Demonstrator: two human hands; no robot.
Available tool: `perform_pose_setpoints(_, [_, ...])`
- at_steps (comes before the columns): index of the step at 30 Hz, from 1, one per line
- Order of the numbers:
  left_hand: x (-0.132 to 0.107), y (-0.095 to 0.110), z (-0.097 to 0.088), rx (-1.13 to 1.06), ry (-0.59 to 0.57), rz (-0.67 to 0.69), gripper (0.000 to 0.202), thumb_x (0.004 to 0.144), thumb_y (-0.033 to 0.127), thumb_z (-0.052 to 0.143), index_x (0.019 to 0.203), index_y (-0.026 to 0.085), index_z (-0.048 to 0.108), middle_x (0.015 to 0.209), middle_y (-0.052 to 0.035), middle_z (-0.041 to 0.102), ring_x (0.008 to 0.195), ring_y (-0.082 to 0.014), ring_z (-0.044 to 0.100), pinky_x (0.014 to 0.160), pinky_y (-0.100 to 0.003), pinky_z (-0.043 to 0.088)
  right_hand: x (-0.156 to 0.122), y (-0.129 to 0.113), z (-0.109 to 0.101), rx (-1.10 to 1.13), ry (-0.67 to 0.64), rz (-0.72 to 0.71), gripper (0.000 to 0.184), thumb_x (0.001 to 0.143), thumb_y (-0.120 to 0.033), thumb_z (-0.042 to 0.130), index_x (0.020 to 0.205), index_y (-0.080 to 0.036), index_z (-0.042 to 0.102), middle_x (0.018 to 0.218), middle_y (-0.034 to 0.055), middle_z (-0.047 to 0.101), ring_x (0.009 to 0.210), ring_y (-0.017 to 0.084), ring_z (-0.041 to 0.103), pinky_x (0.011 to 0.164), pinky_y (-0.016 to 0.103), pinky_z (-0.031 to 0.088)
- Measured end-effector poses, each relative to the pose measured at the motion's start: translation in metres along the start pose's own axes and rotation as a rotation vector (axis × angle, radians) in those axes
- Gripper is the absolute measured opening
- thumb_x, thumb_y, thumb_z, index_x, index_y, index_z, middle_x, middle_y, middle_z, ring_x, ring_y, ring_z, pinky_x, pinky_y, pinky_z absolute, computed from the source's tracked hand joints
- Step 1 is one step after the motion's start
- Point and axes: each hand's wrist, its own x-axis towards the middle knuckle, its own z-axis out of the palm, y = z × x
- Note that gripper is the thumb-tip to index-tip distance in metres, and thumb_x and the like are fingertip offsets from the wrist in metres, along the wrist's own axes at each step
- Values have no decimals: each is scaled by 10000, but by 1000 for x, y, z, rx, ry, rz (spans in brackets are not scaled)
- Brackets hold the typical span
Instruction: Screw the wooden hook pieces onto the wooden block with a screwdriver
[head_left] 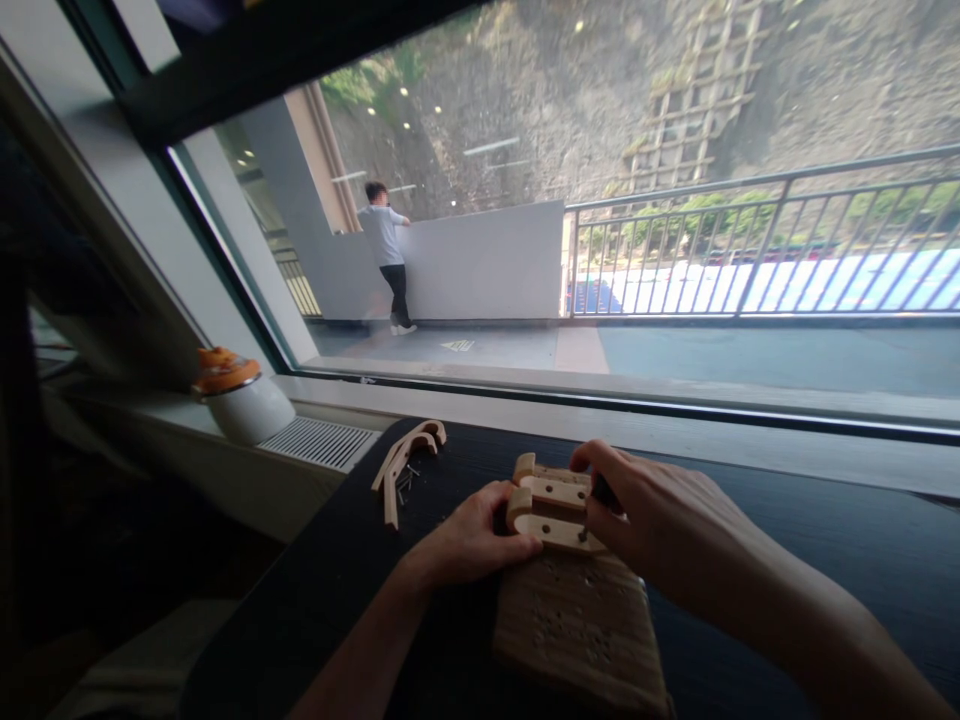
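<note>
My left hand (pixel 472 540) grips the left end of a small stack of curved wooden pieces (pixel 551 510) that rests on a wooden block (pixel 581 625) full of small holes. My right hand (pixel 645 520) is curled over the right side of the same pieces, with fingers pinched near a small screw on the lower piece and a dark object partly hidden in the palm. Everything sits on a black table (pixel 825 560) by a window.
Loose curved wooden parts (pixel 405 460) and several small screws (pixel 407 483) lie on the table's far left corner. A white pot with an orange lid (pixel 240 395) stands on the sill beside a vent grille (pixel 319 442). Outside, a person (pixel 388 255) leans on a balcony wall.
</note>
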Motion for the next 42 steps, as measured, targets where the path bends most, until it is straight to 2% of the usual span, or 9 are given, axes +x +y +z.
perform_pose_setpoints(3, [0,0,0,-11,1,2,385,733,276,679,1085,170,565,1011,-26,624,926,-200,586,790,-281,460,1,3,3,52,0,-28,199,876,-224,395,1048,-252,492,813,-6,668,664,167,604,537,259,265])
perform_pose_setpoints(7, [1,0,0,12,8,5,375,734,286,685,1071,167,570,1004,-27,624,906,-197,585,779,-279,455,6,5,6,22,-6,-47,99,879,-239,428,926,-231,514,756,-3,652,612,156,570,518,261,256])
perform_pose_setpoints(16, [1,-5,1,14,3,12,376,742,287,678,1082,169,570,1016,-33,629,908,-204,591,766,-284,455,11,2,0,-154,-7,102,198,900,-364,430,843,-211,544,643,26,644,576,196,599,494,280,232])
perform_pose_setpoints(18, [1,-4,0,16,3,15,375,743,289,678,1083,170,571,1013,-30,629,909,-202,592,766,-280,457,8,-1,0,-140,-14,86,201,902,-353,415,909,-210,555,672,29,659,589,206,614,497,284,243])
perform_pose_setpoints(22, [0,-1,0,12,5,12,380,737,291,683,1078,165,570,1001,-24,628,905,-196,590,764,-272,461,0,1,1,-14,10,-36,327,913,-268,351,1197,-222,507,964,50,697,808,223,660,588,288,338])
perform_pose_setpoints(25, [0,1,0,-12,-11,8,387,735,275,682,1084,159,563,993,-27,627,898,-195,590,760,-273,463,-2,5,2,20,-4,-84,391,923,-253,348,1302,-245,445,973,39,702,817,220,663,603,284,350])
perform_pose_setpoints(30, [0,0,0,12,4,4,374,735,275,684,1074,166,572,1017,-32,625,926,-207,588,787,-286,457,4,6,2,-5,4,-45,242,926,-291,379,1073,-251,567,808,13,692,678,187,632,527,263,291])
perform_pose_setpoints(34, [0,0,-1,-10,-4,1,375,739,278,684,1078,166,571,1015,-31,622,932,-202,584,799,-281,459,11,8,-1,-102,5,75,184,898,-344,444,846,-221,572,621,7,625,525,154,531,484,261,231])
perform_pose_setpoints(42, [1,-2,1,-7,7,10,410,740,264,689,1119,171,564,1074,-42,609,979,-212,582,840,-291,450,10,7,2,-81,13,83,306,889,-501,422,793,-239,548,605,-9,605,527,158,517,487,266,226])
